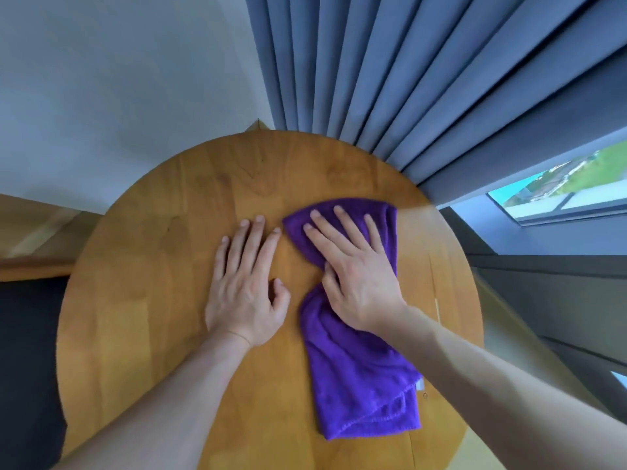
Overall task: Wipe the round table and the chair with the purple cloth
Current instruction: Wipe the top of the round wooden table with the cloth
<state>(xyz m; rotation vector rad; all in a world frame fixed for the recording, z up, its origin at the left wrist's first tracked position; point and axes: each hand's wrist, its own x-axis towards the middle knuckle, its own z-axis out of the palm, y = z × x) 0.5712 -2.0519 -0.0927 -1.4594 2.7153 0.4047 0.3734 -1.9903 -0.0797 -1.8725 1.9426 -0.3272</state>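
Observation:
The round wooden table (142, 300) fills the middle of the head view. A purple cloth (359, 374) lies stretched on its right half, from near the far right rim towards the near edge. My right hand (356, 269) presses flat on the cloth's far part, fingers spread, thumb tucked against a fold. My left hand (244, 286) rests flat on the bare wood just left of the cloth, fingers apart, holding nothing. No chair shows clearly in view.
Blue-grey curtains (390, 79) hang right behind the table's far right rim. A white wall (118, 79) stands behind on the left. A window (563, 188) is at the right. A wooden surface (37, 232) and a dark area (27, 368) lie left of the table.

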